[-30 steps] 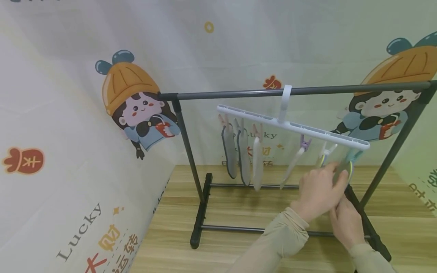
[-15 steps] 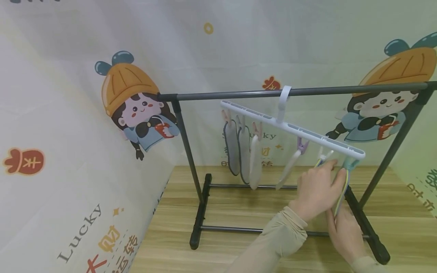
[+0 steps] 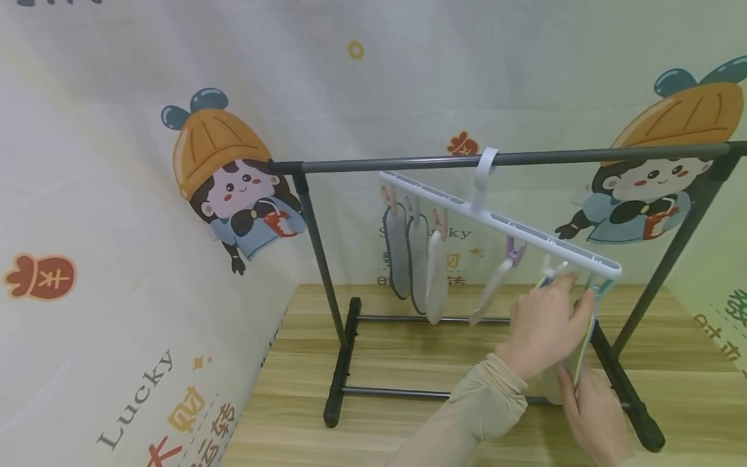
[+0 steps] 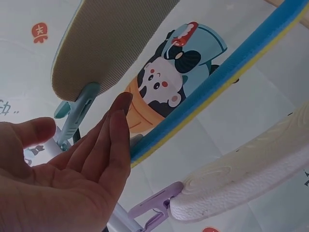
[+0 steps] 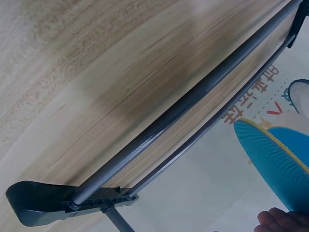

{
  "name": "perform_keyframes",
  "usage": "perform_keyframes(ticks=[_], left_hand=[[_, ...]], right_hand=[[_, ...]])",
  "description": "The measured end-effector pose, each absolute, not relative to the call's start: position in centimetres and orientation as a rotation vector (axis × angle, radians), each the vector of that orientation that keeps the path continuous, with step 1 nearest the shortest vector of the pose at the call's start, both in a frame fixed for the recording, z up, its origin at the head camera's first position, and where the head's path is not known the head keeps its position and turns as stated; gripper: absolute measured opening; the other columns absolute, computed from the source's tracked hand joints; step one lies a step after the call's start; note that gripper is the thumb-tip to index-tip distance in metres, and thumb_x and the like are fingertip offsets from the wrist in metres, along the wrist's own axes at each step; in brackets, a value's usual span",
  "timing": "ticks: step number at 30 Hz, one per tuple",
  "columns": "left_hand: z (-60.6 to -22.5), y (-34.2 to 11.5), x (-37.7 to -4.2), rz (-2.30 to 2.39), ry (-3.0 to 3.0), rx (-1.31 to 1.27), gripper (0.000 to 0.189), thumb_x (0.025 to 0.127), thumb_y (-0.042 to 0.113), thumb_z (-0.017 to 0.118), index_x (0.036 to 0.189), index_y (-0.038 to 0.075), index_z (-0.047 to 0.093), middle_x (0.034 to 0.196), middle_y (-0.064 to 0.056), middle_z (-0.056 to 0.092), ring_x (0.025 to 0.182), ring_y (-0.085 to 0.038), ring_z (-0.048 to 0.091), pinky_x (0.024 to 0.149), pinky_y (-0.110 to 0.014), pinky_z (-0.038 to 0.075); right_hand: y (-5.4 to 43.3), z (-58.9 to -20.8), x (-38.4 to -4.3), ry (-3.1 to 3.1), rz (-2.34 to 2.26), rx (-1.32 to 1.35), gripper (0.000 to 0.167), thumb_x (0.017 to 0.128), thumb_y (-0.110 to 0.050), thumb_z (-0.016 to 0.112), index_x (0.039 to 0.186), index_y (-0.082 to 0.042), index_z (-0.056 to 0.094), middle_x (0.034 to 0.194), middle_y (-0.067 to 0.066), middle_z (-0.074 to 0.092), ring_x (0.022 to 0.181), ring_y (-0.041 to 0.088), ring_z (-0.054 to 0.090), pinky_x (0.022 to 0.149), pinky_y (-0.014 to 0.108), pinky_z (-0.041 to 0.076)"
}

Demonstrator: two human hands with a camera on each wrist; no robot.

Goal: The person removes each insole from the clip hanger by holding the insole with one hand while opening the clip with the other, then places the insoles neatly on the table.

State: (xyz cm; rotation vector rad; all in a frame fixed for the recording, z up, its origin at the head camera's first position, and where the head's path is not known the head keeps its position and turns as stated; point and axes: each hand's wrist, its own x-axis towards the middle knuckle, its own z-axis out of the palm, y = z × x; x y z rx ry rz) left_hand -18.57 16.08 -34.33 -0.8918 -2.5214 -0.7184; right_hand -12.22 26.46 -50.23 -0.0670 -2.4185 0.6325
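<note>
My left hand (image 3: 543,324) is raised just under the right end of a pale hanger (image 3: 543,240). In the left wrist view its fingers are straight and side by side, with the thumb apart. They reach between a beige-soled insole (image 4: 106,48) in a teal clip (image 4: 79,111) and a blue insole with a yellow edge (image 4: 217,82). Lower down, my right hand (image 3: 595,408) has thumb and fingers on either side of the outermost insole's lower part. The right wrist view shows teal and blue insole ends (image 5: 275,159) and a few fingertips (image 5: 280,220).
The hanger hooks over a dark metal rack's top bar (image 3: 397,162). A white insole (image 3: 493,288) hangs in a purple clip (image 3: 513,251). Further left hang several insoles, including grey ones (image 3: 399,253). The rack's lower bars (image 3: 403,392) cross above the wooden table (image 3: 303,376).
The right hand has moved down from beside the left hand, along the outermost insole. The hanger's right end has swung down and slightly left. The left hand has barely moved.
</note>
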Motion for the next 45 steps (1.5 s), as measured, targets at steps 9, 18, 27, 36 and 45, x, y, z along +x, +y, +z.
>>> perform_keyframes(ticks=[9, 18, 27, 36, 45], left_hand=[[-34.1, 16.5, -18.7, -0.684, -2.482, -0.909, 0.034, 0.104, 0.04, 0.044, 0.119, 0.021, 0.067, 0.08, 0.013, 0.067, 0.065, -0.001, 0.057, 0.054, -0.014, 0.04], [-33.7, 17.1, -18.8, -0.565, -2.501, -0.925, 0.032, 0.102, 0.049, 0.046, 0.083, 0.025, 0.056, 0.062, 0.014, 0.052, 0.055, 0.0, 0.053, 0.048, -0.016, 0.036], [-34.0, 17.7, -19.4, -0.511, -2.468, -0.945, 0.035, 0.099, 0.058, 0.046, 0.092, 0.027, 0.06, 0.056, 0.015, 0.041, 0.047, 0.001, 0.04, 0.043, -0.014, 0.03], [-34.0, 17.5, -19.8, -0.467, -2.505, -1.021, 0.037, 0.102, 0.054, 0.043, 0.082, 0.025, 0.054, 0.052, 0.013, 0.042, 0.047, 0.0, 0.042, 0.041, -0.013, 0.032], [-34.2, 17.4, -19.9, -0.39, -2.525, -1.035, 0.04, 0.104, 0.049, 0.04, 0.074, 0.024, 0.049, 0.05, 0.014, 0.042, 0.043, 0.001, 0.04, 0.039, -0.013, 0.03]], right_hand=[[26.4, -50.6, -11.8, -2.373, 0.623, -0.025, 0.022, 0.101, -0.01, 0.053, 0.081, -0.002, 0.055, 0.066, 0.001, 0.051, 0.061, 0.016, 0.048, 0.05, 0.029, 0.035], [26.0, -50.4, -11.1, -2.405, 0.64, -0.041, 0.029, 0.103, -0.012, 0.05, 0.074, -0.009, 0.046, 0.063, -0.004, 0.04, 0.058, 0.004, 0.034, 0.047, 0.022, 0.03], [26.0, -50.4, -10.9, -2.409, 0.604, -0.056, 0.027, 0.102, -0.014, 0.051, 0.075, -0.009, 0.049, 0.065, -0.003, 0.04, 0.059, 0.006, 0.035, 0.047, 0.024, 0.029], [26.2, -50.7, -10.8, -2.436, 0.634, -0.05, 0.021, 0.102, -0.011, 0.05, 0.093, 0.005, 0.06, 0.073, 0.009, 0.057, 0.067, 0.028, 0.059, 0.051, 0.038, 0.043], [26.2, -50.8, -10.7, -2.468, 0.656, -0.082, 0.024, 0.103, -0.012, 0.049, 0.103, 0.01, 0.06, 0.084, 0.02, 0.064, 0.08, 0.043, 0.064, 0.06, 0.054, 0.051]])
